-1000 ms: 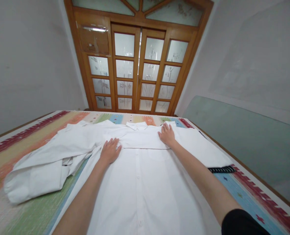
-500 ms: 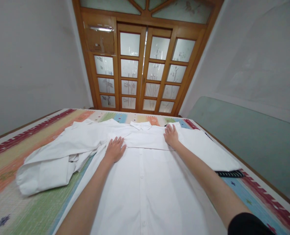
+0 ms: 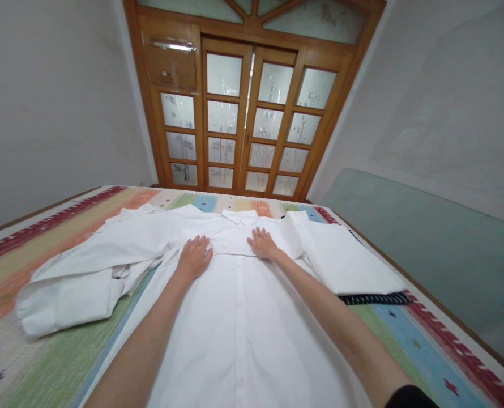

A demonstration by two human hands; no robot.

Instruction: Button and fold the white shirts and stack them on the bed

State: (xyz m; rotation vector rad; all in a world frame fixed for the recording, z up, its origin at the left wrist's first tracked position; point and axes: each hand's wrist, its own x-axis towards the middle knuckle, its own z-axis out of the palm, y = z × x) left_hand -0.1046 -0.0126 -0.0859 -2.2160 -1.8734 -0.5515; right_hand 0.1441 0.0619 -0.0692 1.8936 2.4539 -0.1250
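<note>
A white button-up shirt [image 3: 218,317] lies spread on the patterned cloth, its collar [image 3: 240,216] at the far side and its button placket running toward me. One sleeve [image 3: 73,294] stretches out at the left with a bend in it. Across the chest lies a folded white band of fabric [image 3: 230,241]. My left hand [image 3: 196,256] rests flat on the band's left part, fingers apart. Near the middle of the band, my right hand [image 3: 263,243] lies flat with spread fingers. Neither hand grips anything.
Folded white fabric [image 3: 349,255] lies to the right, with a black strip with white marks [image 3: 375,298] under its near edge. The striped cloth [image 3: 60,362] covers the surface. A pale green panel [image 3: 430,243] stands along the right; wooden glazed doors [image 3: 243,124] are beyond.
My right hand has slid left across the band, from near the right shoulder to the middle. My left hand stays at about the same place on the shirt. The view has shifted slightly.
</note>
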